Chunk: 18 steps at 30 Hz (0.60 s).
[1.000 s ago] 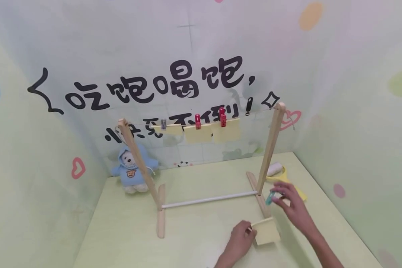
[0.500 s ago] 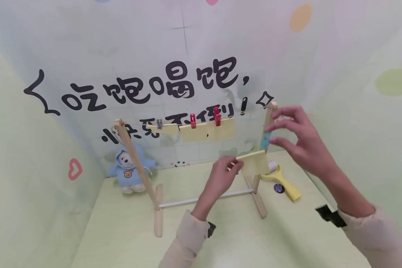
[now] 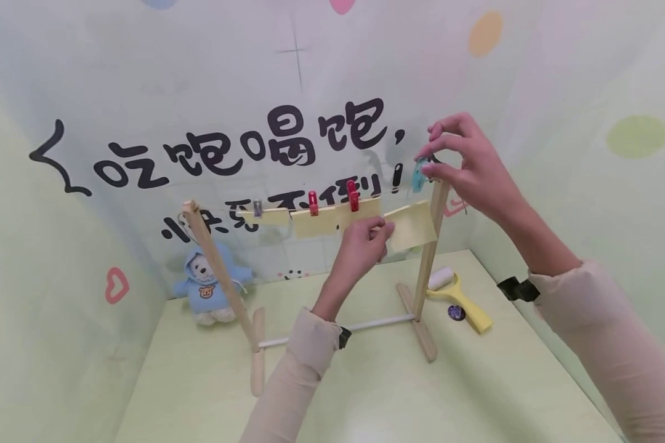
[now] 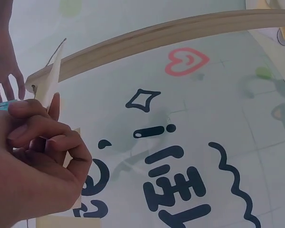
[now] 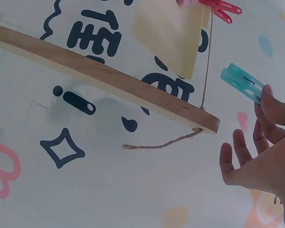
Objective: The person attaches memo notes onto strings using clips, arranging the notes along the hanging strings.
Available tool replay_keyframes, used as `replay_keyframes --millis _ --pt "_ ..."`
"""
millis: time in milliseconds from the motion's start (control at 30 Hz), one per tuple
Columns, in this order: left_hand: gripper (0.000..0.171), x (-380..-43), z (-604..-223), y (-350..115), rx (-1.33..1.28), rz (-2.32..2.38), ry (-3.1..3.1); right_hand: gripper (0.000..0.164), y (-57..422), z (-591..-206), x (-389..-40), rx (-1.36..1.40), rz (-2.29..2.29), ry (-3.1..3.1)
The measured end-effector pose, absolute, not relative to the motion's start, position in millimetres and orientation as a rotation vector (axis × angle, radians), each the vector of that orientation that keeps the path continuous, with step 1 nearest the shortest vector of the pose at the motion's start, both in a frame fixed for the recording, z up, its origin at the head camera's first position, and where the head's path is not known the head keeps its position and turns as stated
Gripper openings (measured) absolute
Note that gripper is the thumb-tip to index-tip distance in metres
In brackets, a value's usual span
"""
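My left hand (image 3: 362,243) pinches the left edge of a pale yellow paper (image 3: 412,226), held up just under the string near the rack's right post. Above it, my right hand (image 3: 471,163) pinches a teal clothespin (image 5: 242,81) between thumb and fingers, close to the top of that post; the pin is apart from the string. Two red clothespins (image 3: 313,203) and a grey clothespin (image 3: 257,208) hold other yellow papers (image 3: 314,223) on the string (image 5: 208,61). In the left wrist view, curled fingers (image 4: 52,137) hide much of the paper.
The wooden rack (image 3: 428,271) stands on the table, joined low down by a white bar (image 3: 374,323). A plush bear (image 3: 207,289) in blue sits behind its left post. At the right lie a yellow-handled tool (image 3: 471,307), a white roll (image 3: 439,278) and a dark round object (image 3: 457,312).
Both hands have risen from low over the table's front right to the string. The left brought the yellow paper up, and the right carried the teal clothespin higher, above the paper.
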<state>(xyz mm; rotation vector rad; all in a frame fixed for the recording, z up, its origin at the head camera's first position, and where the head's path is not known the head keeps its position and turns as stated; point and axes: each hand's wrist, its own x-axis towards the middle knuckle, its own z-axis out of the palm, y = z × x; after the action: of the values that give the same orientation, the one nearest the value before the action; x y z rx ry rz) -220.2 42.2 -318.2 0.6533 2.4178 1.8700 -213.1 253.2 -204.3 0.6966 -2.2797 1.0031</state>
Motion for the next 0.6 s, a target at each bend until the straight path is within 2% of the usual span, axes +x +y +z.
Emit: replay_keyframes --millis 600 --pt "0.026 -231.2 -312.1 50.8 0.666 1.947 2.44 0.016 240.0 -204.3 -240.9 0.702 1.043 -2.41"
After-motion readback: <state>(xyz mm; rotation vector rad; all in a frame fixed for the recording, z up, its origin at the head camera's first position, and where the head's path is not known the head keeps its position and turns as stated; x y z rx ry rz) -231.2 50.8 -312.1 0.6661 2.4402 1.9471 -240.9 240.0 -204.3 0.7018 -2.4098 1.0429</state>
